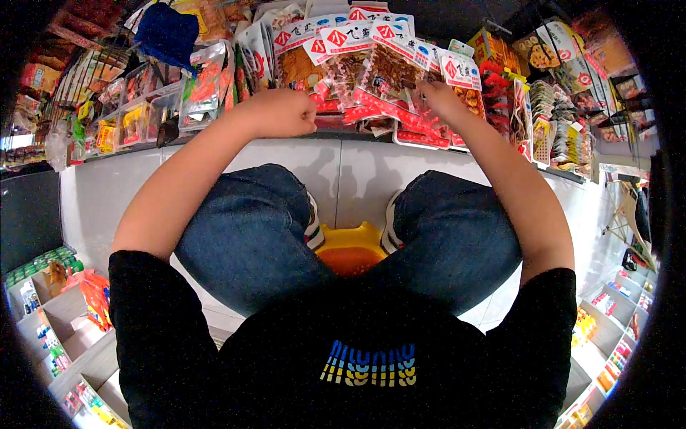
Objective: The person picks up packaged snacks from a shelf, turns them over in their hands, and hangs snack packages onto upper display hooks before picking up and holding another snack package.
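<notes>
Several snack packets with clear fronts and white and red printed tops lean in a pile on the shelf ahead of me. My left hand (284, 113) is curled into a fist at the pile's lower left, beside a packet (299, 68) of orange-brown food. Whatever it holds, if anything, is hidden. At the pile's right side, my right hand (441, 101) has its fingers bent against the edge of the front packet (391, 70), which contains dark brown pieces. Another packet (344, 68) stands just left of that one, partly overlapped.
Clear plastic bins (139, 120) with small packs stand to the left, under a dark blue cloth (166, 34). Rows of small packets (568, 136) fill the right. A yellow and orange stool (350, 250) shows between my knees. Compartment shelves (71, 329) are behind me.
</notes>
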Demonstrator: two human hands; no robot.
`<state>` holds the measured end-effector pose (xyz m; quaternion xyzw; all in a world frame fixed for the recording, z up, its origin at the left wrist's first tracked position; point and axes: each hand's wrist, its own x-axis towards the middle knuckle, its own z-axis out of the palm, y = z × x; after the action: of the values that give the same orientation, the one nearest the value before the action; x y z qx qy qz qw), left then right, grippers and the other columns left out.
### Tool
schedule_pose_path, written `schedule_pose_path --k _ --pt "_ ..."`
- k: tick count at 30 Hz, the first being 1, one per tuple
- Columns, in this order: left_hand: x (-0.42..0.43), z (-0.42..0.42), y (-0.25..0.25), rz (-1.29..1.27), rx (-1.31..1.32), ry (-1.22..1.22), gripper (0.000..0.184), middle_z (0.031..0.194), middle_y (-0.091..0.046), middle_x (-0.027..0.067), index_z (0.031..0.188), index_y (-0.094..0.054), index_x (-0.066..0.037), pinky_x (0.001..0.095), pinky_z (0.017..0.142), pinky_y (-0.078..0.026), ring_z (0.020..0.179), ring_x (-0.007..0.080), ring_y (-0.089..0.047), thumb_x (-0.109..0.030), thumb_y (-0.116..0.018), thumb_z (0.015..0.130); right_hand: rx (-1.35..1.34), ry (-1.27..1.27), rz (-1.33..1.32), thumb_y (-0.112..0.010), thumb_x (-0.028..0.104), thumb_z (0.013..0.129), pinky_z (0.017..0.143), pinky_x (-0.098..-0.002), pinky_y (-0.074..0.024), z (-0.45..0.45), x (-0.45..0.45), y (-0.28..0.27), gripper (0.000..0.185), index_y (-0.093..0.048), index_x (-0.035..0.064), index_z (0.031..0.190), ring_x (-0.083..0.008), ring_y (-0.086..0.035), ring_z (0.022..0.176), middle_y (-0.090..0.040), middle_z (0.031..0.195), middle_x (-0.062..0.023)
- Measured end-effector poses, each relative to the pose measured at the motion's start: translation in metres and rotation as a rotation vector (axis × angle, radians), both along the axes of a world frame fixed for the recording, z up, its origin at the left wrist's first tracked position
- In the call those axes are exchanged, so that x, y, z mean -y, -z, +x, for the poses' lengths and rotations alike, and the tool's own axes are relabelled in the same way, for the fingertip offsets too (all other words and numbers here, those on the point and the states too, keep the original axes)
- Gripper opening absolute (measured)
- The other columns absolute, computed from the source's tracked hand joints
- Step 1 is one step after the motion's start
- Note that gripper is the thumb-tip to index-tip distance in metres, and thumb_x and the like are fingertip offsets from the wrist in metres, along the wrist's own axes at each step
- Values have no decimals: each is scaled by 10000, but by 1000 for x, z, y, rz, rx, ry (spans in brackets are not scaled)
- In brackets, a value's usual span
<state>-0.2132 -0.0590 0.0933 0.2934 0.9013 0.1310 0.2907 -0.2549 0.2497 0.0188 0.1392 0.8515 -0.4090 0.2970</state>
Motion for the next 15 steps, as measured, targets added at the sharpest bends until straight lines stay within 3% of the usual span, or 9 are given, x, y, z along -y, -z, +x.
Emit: schedule_pose_path --k 6,13,15 --pt "0 -3 9 67 -87 12 179 766 -608 132 828 -600 -65 387 660 -448 747 286 -588 -190 -531 720 -28 73 -70 -453 445 803 510 -392 -494 -3 1 11 501 -425 31 1082 -266 -578 601 -534 828 -165" --pt "-10 -8 -2 86 -4 -64 116 777 -594 131 813 -574 -56 368 669 -452 751 269 -582 -123 -547 722 38 114 -149 -485 394 791 535 -401 -509 3 5 -4 441 -427 19 1016 -280 -576 623 -515 830 -176" --pt "-9 -10 6 150 -52 20 115 762 -594 128 811 -590 -59 358 665 -456 733 258 -586 -107 -550 714 41 97 -142 -483 384 793 543 -394 -511 2 4 -3 426 -428 18 1005 -273 -576 645 -509 822 -171"
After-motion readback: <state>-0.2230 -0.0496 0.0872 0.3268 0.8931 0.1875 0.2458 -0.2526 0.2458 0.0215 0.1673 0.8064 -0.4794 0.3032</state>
